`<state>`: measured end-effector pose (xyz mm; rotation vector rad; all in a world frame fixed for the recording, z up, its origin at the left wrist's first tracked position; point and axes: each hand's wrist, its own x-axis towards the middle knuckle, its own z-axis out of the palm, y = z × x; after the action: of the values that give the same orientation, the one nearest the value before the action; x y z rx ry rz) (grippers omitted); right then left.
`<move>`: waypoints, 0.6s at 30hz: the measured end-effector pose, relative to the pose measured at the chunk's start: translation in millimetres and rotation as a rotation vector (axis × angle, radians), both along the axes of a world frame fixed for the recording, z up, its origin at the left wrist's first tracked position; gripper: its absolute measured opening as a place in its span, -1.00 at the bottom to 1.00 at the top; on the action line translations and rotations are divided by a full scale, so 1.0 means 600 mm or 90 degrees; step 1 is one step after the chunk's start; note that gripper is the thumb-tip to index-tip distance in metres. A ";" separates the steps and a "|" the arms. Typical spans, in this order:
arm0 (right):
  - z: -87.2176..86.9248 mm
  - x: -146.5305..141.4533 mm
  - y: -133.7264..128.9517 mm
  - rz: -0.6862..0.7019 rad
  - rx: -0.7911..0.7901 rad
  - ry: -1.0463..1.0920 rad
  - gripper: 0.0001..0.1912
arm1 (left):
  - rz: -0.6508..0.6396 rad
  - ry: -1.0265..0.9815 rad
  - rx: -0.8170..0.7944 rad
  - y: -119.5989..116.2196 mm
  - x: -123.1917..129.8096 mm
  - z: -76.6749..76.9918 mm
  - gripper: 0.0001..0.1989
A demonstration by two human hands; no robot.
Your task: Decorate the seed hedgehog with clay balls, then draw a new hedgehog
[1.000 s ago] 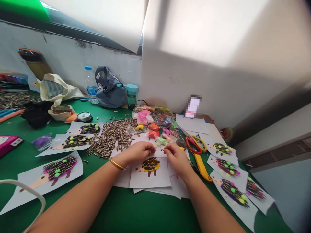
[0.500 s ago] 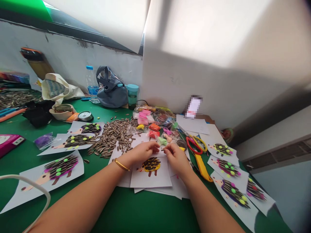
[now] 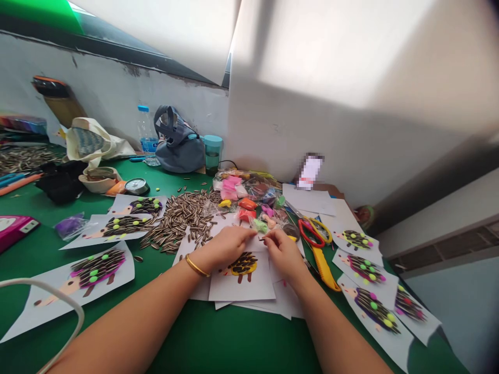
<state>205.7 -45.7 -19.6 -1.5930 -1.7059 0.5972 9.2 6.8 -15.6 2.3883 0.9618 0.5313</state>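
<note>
A sheet of white paper [image 3: 234, 291] bears a yellow hedgehog shape [image 3: 244, 266] covered with dark seeds. Just above its upper left part is my left hand [image 3: 231, 246], with a gold bangle on the wrist; its fingers are pressed together, and anything between them is hidden. To the right, my right hand [image 3: 283, 252] pinches a small dark seed [image 3: 262, 239] between thumb and forefinger. The fingertips of the two hands are close but apart. Striped seeds [image 3: 181, 215] lie heaped left of my hands.
Bags of coloured clay [image 3: 247, 202] lie behind my hands. Red-handled scissors [image 3: 312, 232] and a yellow cutter [image 3: 325, 270] are at the right. Finished hedgehog sheets lie on both sides, one at the left [image 3: 42, 306]. A blue-grey bag [image 3: 181, 148] and a bottle [image 3: 148, 143] stand behind.
My left hand's fingers have straightened slightly and shifted a little toward the right hand. My right hand has hardly moved and still pinches the seed.
</note>
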 end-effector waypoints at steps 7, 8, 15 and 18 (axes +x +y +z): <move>0.007 0.006 -0.004 0.004 -0.045 -0.052 -0.86 | 0.037 0.110 0.098 0.013 -0.031 0.020 -0.86; 0.009 0.007 -0.005 0.004 -0.054 -0.064 -0.86 | 0.041 0.133 0.096 0.012 -0.035 0.024 -0.90; 0.019 0.010 -0.013 0.026 -0.119 -0.174 -0.86 | 0.040 0.249 0.043 0.008 -0.043 0.030 -0.91; 0.015 0.010 -0.014 0.050 -0.150 -0.153 -0.86 | 0.034 0.269 0.041 0.009 -0.043 0.027 -0.92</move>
<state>211.5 -54.3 -10.3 -1.8306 -1.9398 0.6903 -16.4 12.1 0.6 2.5946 1.2010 0.0705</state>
